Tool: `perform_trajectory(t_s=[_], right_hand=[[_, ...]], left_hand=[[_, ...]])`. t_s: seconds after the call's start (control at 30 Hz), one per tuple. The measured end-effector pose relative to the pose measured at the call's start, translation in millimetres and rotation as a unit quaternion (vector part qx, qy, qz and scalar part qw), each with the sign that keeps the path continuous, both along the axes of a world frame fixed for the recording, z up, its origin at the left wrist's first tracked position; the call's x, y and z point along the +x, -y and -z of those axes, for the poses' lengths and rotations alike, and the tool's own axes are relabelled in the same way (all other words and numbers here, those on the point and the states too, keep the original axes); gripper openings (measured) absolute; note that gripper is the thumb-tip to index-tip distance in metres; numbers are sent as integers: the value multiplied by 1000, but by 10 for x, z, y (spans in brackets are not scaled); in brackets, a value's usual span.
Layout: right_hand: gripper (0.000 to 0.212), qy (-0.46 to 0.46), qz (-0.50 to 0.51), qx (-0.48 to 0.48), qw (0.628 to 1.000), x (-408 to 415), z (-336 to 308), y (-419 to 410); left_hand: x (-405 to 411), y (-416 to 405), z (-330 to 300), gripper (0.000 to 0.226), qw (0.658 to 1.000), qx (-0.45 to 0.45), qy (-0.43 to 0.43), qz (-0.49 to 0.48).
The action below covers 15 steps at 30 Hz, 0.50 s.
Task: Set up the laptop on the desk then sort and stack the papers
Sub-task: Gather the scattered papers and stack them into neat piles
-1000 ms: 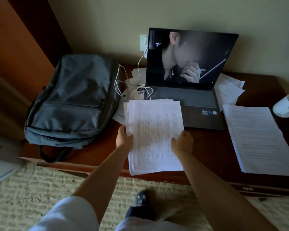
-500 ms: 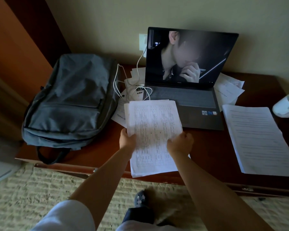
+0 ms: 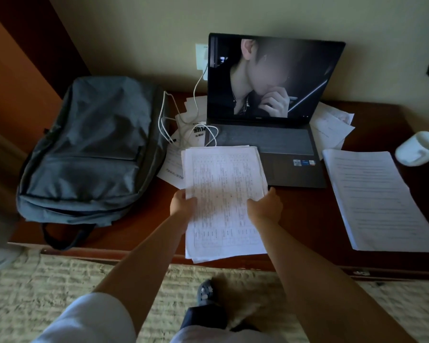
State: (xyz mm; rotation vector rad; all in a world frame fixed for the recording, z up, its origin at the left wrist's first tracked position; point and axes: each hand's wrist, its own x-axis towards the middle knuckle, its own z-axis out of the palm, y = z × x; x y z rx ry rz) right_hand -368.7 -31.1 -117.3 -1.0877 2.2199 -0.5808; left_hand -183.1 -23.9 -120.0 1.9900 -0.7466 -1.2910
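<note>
1. Left arm [image 3: 139, 253]: the forearm is showing bare down to the left hand [image 3: 182, 205], with a short white sleeve [image 3: 84, 320] covering the upper arm at the lower edge of the view.
2. Right arm [image 3: 315, 276]: the forearm is showing bare down to the right hand [image 3: 265, 209]; no sleeve is appearing in view.
3. Lower body: dark trousers [image 3: 203, 318] are showing between the arms.
4. Foot: a dark clog-type shoe [image 3: 204, 292] with small round perforations is showing on the foot.

Backpack [image 3: 89, 149] is showing grey-blue, desk [image 3: 307, 219] reddish-brown. Papers [image 3: 223, 201] are showing white with gridded print; mug [image 3: 417, 148] white.
</note>
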Motion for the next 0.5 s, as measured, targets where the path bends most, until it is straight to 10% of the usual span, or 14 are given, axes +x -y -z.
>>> perform_trajectory(t_s=[0.2,0.5], right_hand=[[24,172,2,25,985,-120,-67,31],[38,159,-25,-254,954,181,-830,77]], left_hand=[[-2,8,-99,36,999,11,20,24],[-192,32,-948,30,953,-293,47,-59]])
